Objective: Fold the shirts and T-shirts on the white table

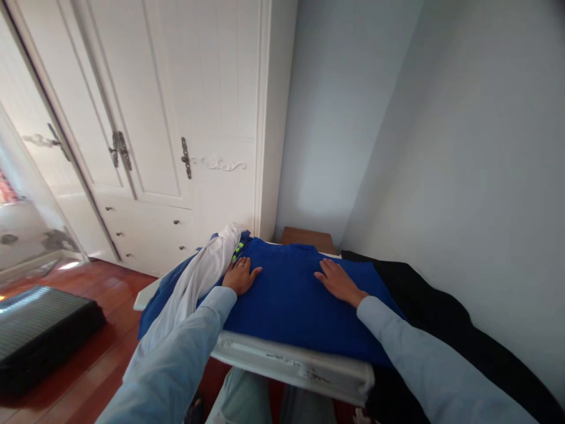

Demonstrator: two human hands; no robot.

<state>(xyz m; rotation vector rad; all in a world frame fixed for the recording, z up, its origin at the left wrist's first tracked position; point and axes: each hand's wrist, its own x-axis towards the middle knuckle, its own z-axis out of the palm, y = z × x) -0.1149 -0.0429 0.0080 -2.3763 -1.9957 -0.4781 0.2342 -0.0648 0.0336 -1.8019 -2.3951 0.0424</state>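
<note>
1. our two hands, left hand (239,276) and right hand (339,282), lie open and flat, clenching nothing.
2. under both, one blue garment (286,300) covers one white table (295,362), neckline pointing away from us, long axis side to side.
3. one white cloth (196,277) lies left, one black cloth (435,303) right.
4. one dark case (53,335) rests floorward, left.

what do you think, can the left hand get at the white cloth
Probably yes: the left hand rests on the blue garment right beside the white cloth, and nothing seems to lie between them.
</note>
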